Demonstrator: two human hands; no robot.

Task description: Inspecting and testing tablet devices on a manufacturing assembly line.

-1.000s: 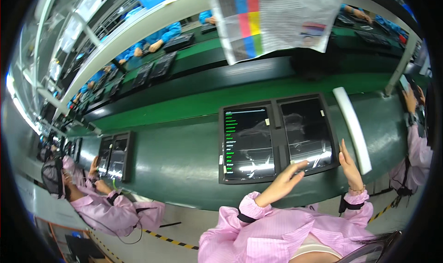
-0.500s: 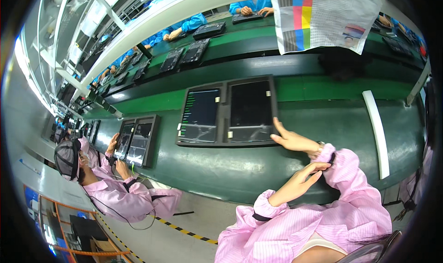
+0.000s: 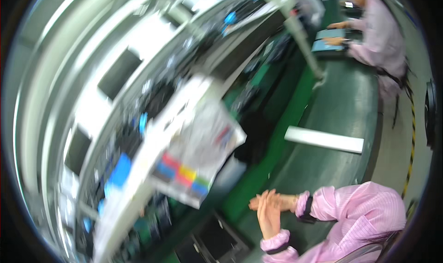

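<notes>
Viewing from the head: hands overlap above the green bench; much of the left side is motion-blurred.
Left hand: raised in front, fingers extended and close together, nothing seen in them.
Right hand: partly hidden behind the left; its visible fingers are straight, not clenched, no object seen. Whether the palms press together: cannot tell.
Black tray: on the bench, near left, cut by the lower edge; two dark panels set in it.
Tray handling (judged): probably stiff and moderately light; panel faces likely smooth, slippery and fragile, so best gripped at opposite sides of the outer rim, thumbs off the faces.
Fingers to tray: tray lies left of the fingertips and nearer, apart from both hands, no contact.
White strip: flat across the bench, farther and to the right, well apart from the hands.
</notes>
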